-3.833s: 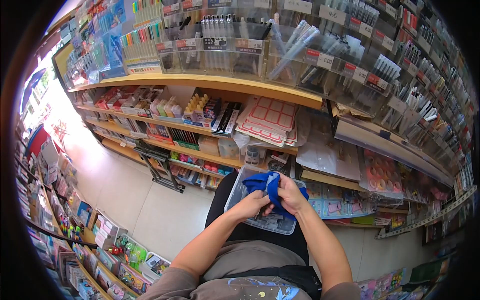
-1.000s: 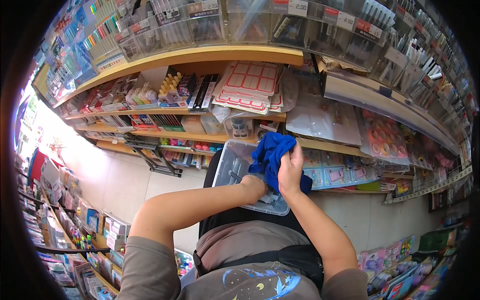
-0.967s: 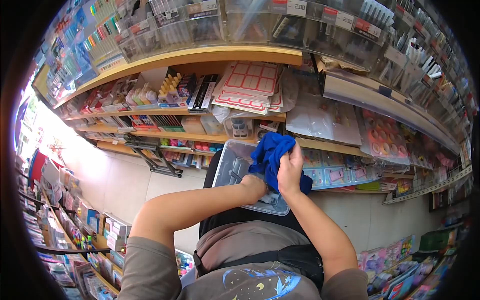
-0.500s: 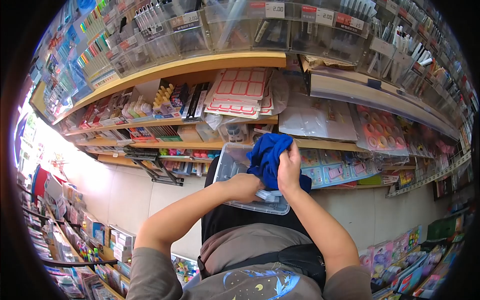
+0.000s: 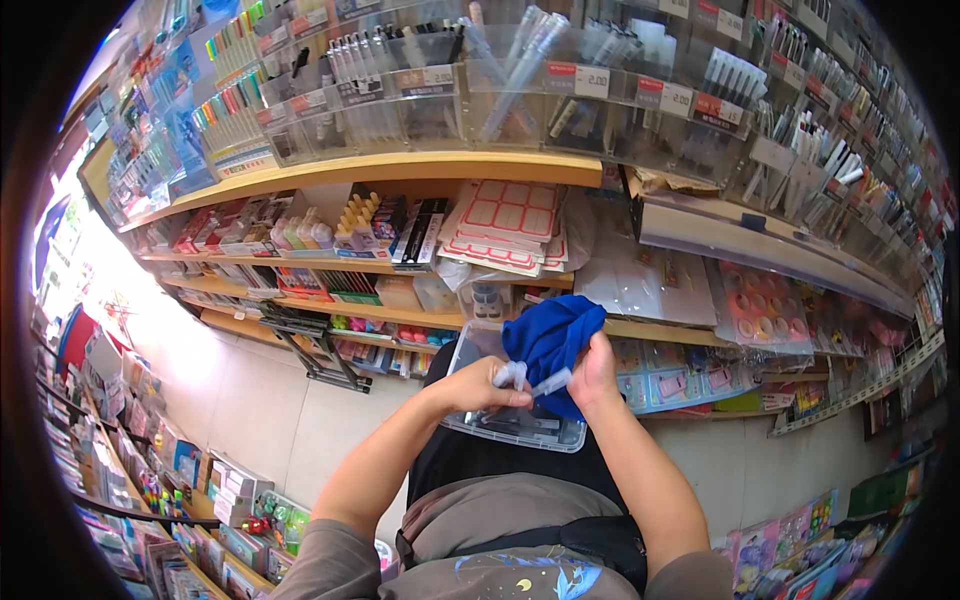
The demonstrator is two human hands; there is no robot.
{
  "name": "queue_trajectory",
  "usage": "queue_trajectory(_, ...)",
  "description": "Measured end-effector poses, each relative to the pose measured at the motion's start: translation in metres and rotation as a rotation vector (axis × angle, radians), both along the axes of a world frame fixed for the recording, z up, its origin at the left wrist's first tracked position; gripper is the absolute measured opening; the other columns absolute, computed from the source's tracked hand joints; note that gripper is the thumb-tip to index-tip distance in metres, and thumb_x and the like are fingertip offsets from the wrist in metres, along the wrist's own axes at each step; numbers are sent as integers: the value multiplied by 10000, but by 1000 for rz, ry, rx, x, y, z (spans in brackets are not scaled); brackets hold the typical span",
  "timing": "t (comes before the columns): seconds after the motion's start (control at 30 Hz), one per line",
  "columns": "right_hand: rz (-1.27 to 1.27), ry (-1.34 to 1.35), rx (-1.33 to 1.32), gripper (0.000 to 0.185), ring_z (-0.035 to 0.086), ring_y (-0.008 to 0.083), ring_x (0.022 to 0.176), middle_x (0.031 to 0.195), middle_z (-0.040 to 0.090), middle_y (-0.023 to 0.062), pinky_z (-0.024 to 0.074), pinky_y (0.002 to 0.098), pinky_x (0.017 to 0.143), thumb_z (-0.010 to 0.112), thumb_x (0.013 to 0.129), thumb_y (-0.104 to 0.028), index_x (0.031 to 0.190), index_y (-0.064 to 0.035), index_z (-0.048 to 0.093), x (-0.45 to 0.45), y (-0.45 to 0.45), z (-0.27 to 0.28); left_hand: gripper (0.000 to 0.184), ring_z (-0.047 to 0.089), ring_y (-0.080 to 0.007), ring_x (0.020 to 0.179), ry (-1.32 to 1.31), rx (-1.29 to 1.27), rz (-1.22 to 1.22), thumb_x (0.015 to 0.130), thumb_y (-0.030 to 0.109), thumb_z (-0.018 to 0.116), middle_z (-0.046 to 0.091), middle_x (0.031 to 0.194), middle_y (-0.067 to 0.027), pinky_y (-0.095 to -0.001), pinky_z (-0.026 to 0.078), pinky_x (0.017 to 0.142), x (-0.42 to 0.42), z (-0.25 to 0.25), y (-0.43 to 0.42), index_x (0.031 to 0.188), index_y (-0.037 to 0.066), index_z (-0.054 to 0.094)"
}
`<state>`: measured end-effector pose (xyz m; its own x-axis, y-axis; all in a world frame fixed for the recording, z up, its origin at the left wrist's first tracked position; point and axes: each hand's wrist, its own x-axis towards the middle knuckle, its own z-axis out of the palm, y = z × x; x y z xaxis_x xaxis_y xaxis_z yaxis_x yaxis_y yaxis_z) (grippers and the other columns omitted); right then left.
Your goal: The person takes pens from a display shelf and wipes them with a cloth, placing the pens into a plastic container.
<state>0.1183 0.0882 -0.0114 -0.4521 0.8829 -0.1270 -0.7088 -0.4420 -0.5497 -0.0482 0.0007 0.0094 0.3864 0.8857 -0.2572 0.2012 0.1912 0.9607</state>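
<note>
Left hand (image 5: pixel 485 385): grip closed on clear plastic piece (image 5: pixel 512 375), over clear box (image 5: pixel 512 437) on the lap. Right hand (image 5: pixel 597 375): grip holding bunched blue cloth (image 5: pixel 550 335) above box's right side, fingers partly hidden

Price labels are fixed to the clear pen bins (image 5: pixel 600 140), above and beyond the fingers (image 5: pixel 516 398). The centre label (image 5: pixel 592 80), almost directly above the fingers, has a red field and digits that appear as "00.5". The adjacent label (image 5: pixel 675 98), above and to the right of the fingers, appears to carry the same digits. The upper label (image 5: pixel 732 22), farther up and right, also appears as "00.5". On the right-hand label (image 5: pixel 720 108), the digits cannot be read with certainty. The smaller characters on these labels are illegible. Print on the black-and-white box (image 5: pixel 420 233), above and left of the fingers, is too small to read.
</note>
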Motion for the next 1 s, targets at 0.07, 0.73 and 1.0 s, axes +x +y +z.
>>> queue_trajectory(0.07,57,-24,0,343,560,199,985,1081,585,90,442,323,874,421,924,-287,1106,-17,530,3,-3,5,218,452,-70,501,-144,35,138,782,233,676,557,609,2,-214,357,479,0,3,2,800,18,643)
queue_trajectory(0.73,123,-280,167,313,615,191,755,891,635,84,502,312,707,420,923,-272,979,-9,581,-2,-7,-8,210,452,-55,538,-125,22,266,774,266,673,580,664,24,-195,334,478,1,-11,5,778,60,634)
queue_trajectory(1.0,430,-17,-107,368,627,282,738,879,634,150,528,377,666,363,913,-283,985,13,568,2,-1,-1,200,442,-52,542,-179,30,267,785,260,659,581,668,23,-200,330,475,-1,-8,7,761,63,630)
